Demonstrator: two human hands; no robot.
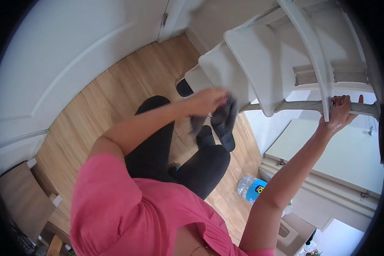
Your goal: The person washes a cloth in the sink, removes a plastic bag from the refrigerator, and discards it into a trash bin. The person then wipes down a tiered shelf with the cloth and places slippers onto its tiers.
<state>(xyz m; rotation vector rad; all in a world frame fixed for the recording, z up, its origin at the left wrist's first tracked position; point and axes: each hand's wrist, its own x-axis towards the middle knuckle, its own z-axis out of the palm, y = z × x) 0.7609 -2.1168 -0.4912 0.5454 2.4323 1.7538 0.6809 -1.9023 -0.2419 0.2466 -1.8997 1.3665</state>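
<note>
My left hand is closed on a dark grey cloth, blurred by motion, in front of the lower white stair steps. The cloth hangs over the black slippers on the floor. On the right, my right hand grips the end of a higher white stair tread, beside the pale side beam. Its fingers wrap the edge, and one finger shows past the beam. My legs in black trousers are bent below me.
A water bottle with a blue label lies on the wood-look floor. A white door is at the left, with a brown folding panel below it. A white cabinet stands at the right.
</note>
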